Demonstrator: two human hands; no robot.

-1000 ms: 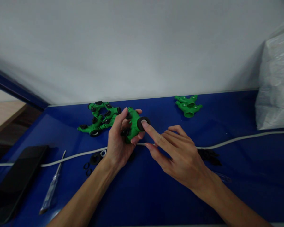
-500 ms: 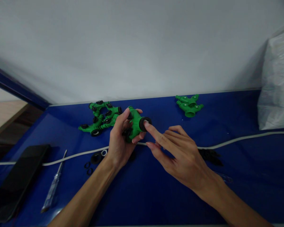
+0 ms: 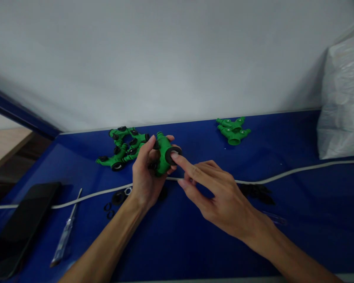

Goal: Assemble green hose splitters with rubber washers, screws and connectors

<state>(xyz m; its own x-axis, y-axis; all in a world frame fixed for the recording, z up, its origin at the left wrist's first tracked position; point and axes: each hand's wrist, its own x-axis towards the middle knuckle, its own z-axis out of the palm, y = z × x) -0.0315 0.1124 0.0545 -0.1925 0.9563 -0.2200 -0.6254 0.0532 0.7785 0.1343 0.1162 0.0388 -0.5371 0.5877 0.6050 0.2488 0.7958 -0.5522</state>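
Near the middle of the view, my left hand (image 3: 146,177) is wrapped round a green Y-shaped fitting (image 3: 163,157), whose black ring (image 3: 178,150) faces right. The index fingertip of my right hand (image 3: 216,192) presses into the ring's opening; the thumb is held apart below it and the other fingers are curled. Nothing is gripped in my right hand. Several green fittings with black knobs (image 3: 113,160) lie just left of my left hand. Farther right, green fittings without knobs (image 3: 234,135) rest near the wall.
A white cable (image 3: 97,193) crosses the blue table (image 3: 177,243). At the left lie a black phone (image 3: 20,232) and a clear-handled screwdriver (image 3: 63,237). Black rings (image 3: 118,197) sit by my left wrist, small black parts (image 3: 258,192) behind my right. A plastic bag (image 3: 342,98) stands right.
The held fitting and both my hands have shifted slightly left in view. The fitting has turned a little, with my right index fingertip still at its black ring.
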